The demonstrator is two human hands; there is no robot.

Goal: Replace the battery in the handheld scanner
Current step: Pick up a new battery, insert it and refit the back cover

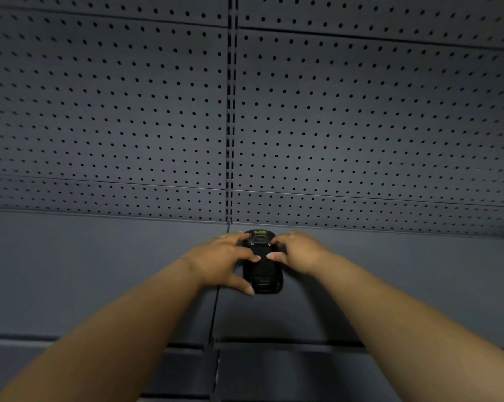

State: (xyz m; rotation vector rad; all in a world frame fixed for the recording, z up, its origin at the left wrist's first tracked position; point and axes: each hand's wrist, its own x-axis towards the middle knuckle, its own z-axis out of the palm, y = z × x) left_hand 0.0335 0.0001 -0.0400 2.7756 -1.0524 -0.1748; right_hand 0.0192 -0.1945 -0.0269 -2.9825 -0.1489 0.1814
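A black handheld scanner (pixel 263 271) lies back-side up on the dark grey shelf (pixel 100 271), close to the pegboard wall, with a small yellow label at its far end. My left hand (pixel 224 259) grips its left side, the thumb reaching down along the near left edge and a finger laid across the back. My right hand (pixel 297 250) holds the right side, fingertips on the far end and a finger pressed on the middle of the back. The fingertips of both hands nearly meet over the scanner. No loose battery is visible.
A dark grey pegboard wall (pixel 360 111) rises behind the shelf, split by a slotted upright (pixel 231 111). A seam (pixel 216 309) runs through the shelf toward me. The shelf's front edge (pixel 274 343) lies below my forearms, with a lower shelf beneath it.
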